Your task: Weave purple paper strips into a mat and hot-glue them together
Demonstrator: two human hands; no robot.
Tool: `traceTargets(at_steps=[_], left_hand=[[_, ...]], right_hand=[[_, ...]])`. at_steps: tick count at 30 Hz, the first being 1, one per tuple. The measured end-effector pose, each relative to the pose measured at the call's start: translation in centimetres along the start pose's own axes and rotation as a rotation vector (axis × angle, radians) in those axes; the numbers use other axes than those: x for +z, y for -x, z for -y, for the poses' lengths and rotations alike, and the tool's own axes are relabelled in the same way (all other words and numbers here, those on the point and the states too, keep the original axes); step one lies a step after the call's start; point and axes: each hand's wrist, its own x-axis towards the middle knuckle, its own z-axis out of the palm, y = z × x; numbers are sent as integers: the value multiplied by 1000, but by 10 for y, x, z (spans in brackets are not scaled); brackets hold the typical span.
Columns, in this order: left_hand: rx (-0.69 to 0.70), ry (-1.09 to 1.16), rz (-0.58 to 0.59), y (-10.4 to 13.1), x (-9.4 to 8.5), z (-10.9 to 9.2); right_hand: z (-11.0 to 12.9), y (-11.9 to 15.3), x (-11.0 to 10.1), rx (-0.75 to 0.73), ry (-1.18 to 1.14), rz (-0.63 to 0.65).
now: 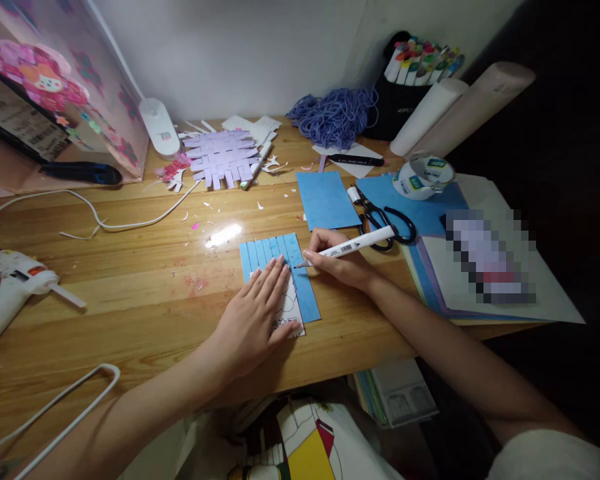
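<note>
A blue sheet of paper lies on the wooden table, with several dark parallel lines drawn on its upper part. On top of it rests a white card with small printed shapes. My left hand lies flat over the card and the blue sheet, fingers stretched out and holding nothing. A white marker is gripped in my right hand, its dark tip pointing down at the blue sheet just right of the card's edge. Part of the card is hidden under my left hand.
Another blue sheet lies behind, beside black-handled scissors and a tape roll. A woven purple paper piece, blue yarn and a marker holder stand at the back. A glue gun lies left.
</note>
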Motion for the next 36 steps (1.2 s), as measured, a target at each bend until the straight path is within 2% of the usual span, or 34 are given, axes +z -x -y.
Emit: traceTargets(at_steps=[4,9,26,36], left_hand=[[10,8,-16,-1,2,1],[17,36,-35,-2,3,0],[5,32,-26,-2,2,-1],[1,22,-21,-2,0,-3]], right_hand=[[4,16,9,64,28,-109],[5,31,13,11,160,-137],[4,32,12,-24,255,-117],[4,33,11,-5,273,-45]])
